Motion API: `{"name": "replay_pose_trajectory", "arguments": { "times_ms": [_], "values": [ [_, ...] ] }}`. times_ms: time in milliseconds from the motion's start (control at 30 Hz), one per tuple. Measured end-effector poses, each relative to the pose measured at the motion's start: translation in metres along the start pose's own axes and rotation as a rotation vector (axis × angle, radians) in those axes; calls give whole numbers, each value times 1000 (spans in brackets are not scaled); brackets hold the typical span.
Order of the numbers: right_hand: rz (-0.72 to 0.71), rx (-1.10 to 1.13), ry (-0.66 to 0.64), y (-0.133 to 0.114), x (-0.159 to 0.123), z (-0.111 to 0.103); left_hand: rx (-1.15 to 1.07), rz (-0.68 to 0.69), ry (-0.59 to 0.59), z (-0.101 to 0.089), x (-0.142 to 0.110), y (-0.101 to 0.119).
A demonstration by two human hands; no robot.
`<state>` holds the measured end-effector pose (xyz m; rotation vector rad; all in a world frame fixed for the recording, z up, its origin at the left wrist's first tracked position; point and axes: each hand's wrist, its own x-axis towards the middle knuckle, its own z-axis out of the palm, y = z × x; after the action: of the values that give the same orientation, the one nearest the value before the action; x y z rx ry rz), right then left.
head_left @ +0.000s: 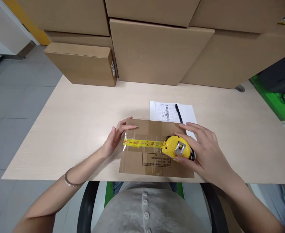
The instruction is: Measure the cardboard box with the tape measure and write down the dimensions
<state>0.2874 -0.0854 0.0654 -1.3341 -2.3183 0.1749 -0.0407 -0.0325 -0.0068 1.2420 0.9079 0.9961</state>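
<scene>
A flat brown cardboard box (154,161) lies on the table's near edge, with clear tape and a printed label. Across its top runs the yellow blade (142,142) of a tape measure. My right hand (203,149) grips the yellow tape measure case (177,148) at the box's right side. My left hand (117,136) rests on the box's left edge, its fingers pressing on the blade's end.
A white printed sheet (188,113) with a black pen (178,113) lies just behind the box. Large cardboard boxes (157,51) are stacked along the back of the light wooden table (72,123). A green surface (275,100) lies at the right.
</scene>
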Motion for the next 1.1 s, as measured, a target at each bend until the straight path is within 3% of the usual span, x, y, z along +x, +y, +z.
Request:
{"name": "replay_pose_trajectory", "arguments": {
  "times_ms": [133,233,333,433,567,667,767,967,1100],
  "values": [
    [71,287,-64,-15,5,2,6,22,-39,-4,1,-3],
    [120,430,-87,-30,26,8,5,52,-67,-6,1,-6],
    [-46,447,-67,-51,61,19,-25,45,-69,-6,2,-9],
    [-212,465,-191,-70,91,31,-107,-44,-7,-5,2,-12],
    [-228,465,-309,-75,99,37,-90,-53,23,-9,2,-11],
    [-177,452,-250,-59,83,29,80,48,-97,-16,2,-8],
    [-65,394,-227,-30,56,8,169,121,-209,-22,5,-8],
    [246,382,-139,44,-16,-38,199,206,-269,-30,12,-16],
    [370,411,-105,65,-38,-44,215,254,-265,-32,14,-19]
  ]
}}
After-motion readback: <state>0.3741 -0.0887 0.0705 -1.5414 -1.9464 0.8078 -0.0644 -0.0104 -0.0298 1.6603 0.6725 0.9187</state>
